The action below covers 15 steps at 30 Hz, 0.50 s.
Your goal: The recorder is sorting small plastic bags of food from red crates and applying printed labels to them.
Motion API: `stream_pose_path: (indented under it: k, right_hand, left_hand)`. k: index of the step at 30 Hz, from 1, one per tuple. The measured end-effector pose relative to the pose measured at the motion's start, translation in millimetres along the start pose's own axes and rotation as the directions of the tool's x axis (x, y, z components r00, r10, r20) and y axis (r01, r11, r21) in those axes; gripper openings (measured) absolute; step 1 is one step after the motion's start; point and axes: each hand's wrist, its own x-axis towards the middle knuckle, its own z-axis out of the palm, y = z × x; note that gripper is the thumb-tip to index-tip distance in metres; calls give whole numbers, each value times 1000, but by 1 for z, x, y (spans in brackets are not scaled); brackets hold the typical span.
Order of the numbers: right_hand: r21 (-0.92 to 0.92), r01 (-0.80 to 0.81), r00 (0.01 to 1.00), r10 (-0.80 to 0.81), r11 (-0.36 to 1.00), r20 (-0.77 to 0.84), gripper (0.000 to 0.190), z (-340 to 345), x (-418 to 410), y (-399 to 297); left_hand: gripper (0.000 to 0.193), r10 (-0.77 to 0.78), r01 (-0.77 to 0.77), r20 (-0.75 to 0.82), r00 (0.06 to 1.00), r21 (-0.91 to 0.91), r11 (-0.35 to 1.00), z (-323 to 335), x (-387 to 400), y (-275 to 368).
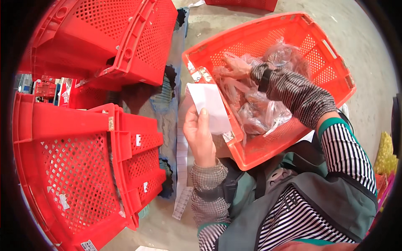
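Note:
My left hand point(201, 135) pinches a white paper sheet point(211, 108) between thumb and fingers, beside the near left rim of a red plastic crate point(282, 147). A long strip of paper hangs down below that hand. Inside the crate lie several clear plastic bags point(260, 109) with brownish contents that I cannot make out. My right hand point(236, 66) reaches over the crate, its fingers spread at the upper left bags; whether it grips the thin plastic is not plain. Both forearms wear checked sleeve covers.
Red perforated crates stand at the left, an upper one point(150, 40) and a lower one point(75, 175), beside a worn blue pallet point(182, 103). Another red crate point(245, 2) is at the top edge. A yellow mesh sack point(385, 155) lies at the far right on the concrete floor.

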Motion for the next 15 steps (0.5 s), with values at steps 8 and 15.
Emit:
stream_pose_path:
  k: [8, 15]
  right_hand:
    - [-444, 182, 388, 350, 877, 852, 46, -92, -98, -41]
    - [-245, -80, 612, 241, 966, 753, 23, -81, -123, 8]
  left_hand:
    - [39, -67, 62, -56, 996, -92, 994, -11, 2, 1]
    - [44, -104, 95, -61, 993, -129, 987, -7, 1, 3]
